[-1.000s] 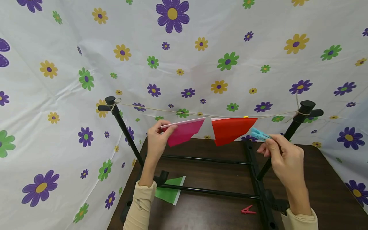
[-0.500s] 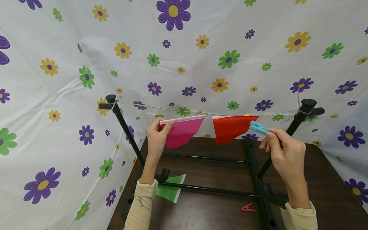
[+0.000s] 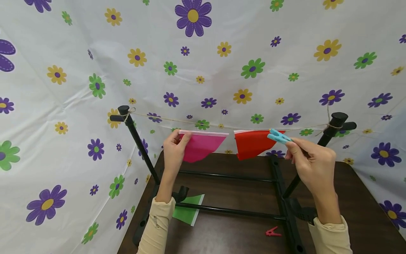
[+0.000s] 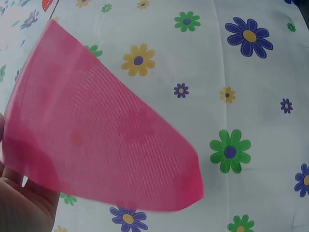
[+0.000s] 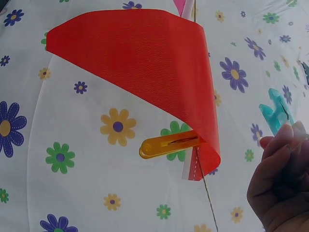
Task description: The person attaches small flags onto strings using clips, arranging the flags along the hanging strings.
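The pink flag [image 3: 203, 146] is up in the air at the left of the red flag [image 3: 253, 146], its pale top edge just beside the string [image 3: 158, 118]; I can't tell whether the two touch. The person's left hand [image 3: 174, 150] pinches it by its left corner, thumb in front. The right hand [image 3: 314, 162] grips a light blue clothespin [image 3: 280, 137] between thumb and fingers. From the head view it overlaps the red flag's right edge, but the right wrist view shows it apart from the cloth. An orange-yellow clothespin [image 5: 166, 145] clips the red flag to the string near its right end.

The string runs between two black posts, the left post [image 3: 139, 144] and the right post [image 3: 330, 130], tied near their tops. Below, on the brown desk [image 3: 234, 240], a green flag [image 3: 185, 214] lies partly under a black bar [image 3: 234, 210], and a red clothespin [image 3: 272, 232] lies near the frame's right foot. The left sleeve [image 3: 158, 218] carries small dark lettering, too small for me to read.
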A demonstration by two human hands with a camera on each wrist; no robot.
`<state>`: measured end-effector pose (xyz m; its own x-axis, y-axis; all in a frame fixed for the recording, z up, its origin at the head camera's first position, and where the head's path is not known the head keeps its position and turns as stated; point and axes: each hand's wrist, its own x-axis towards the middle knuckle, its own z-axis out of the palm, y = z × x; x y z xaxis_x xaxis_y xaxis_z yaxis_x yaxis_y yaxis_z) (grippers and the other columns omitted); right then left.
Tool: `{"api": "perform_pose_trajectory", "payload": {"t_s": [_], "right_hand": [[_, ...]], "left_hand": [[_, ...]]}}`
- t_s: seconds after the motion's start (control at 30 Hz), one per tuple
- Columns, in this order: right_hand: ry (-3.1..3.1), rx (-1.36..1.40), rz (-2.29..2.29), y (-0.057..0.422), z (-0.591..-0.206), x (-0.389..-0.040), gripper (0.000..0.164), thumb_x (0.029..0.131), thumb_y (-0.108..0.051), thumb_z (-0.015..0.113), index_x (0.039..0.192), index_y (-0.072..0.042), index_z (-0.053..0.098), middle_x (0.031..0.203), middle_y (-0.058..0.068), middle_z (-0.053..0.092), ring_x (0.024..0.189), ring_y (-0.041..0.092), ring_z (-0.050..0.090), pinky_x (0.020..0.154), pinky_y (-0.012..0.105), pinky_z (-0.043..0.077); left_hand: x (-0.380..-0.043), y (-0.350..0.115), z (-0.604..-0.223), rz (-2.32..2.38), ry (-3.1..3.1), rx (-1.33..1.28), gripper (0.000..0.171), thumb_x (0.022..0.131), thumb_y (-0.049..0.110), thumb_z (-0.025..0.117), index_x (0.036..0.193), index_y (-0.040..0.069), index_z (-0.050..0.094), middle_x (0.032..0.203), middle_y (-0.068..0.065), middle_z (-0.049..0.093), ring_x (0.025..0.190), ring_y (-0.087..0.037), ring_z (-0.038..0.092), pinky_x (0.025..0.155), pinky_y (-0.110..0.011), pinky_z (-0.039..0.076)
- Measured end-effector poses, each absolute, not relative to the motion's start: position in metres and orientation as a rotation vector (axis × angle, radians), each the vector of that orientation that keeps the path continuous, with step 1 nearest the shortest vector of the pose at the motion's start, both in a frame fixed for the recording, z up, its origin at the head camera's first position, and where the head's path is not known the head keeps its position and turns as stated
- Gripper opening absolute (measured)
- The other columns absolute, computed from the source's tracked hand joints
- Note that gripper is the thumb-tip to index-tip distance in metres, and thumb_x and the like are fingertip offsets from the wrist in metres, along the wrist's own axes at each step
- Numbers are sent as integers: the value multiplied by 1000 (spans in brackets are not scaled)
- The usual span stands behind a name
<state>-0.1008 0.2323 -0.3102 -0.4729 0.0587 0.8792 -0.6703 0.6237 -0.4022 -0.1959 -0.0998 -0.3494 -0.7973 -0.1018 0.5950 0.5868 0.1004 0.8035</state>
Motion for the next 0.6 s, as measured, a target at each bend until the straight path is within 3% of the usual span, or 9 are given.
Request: {"api": "perform_pose_trajectory", "payload": {"t_s": [0.27, 0.6], "right_hand": [[-1880, 485, 940, 230, -309, -104, 27, 98, -13, 72, 88, 12, 74, 66, 11, 62, 58, -6, 46, 54, 7, 36], [-1897, 523, 890, 228, -304, -110, 28, 98, -16, 73, 85, 9, 74, 63, 11, 61, 55, -2, 43, 51, 9, 31]], "left_hand": [[-198, -98, -350, -1795, -1903, -427, 24, 104, 13, 63, 114, -9, 68, 102, -25, 72, 84, -28, 71, 74, -27, 60], [-202, -98, -349, -1840, -1879, -459, 24, 105, 11, 61, 113, -10, 66, 101, -26, 71, 82, -21, 70, 73, -27, 60]]}}
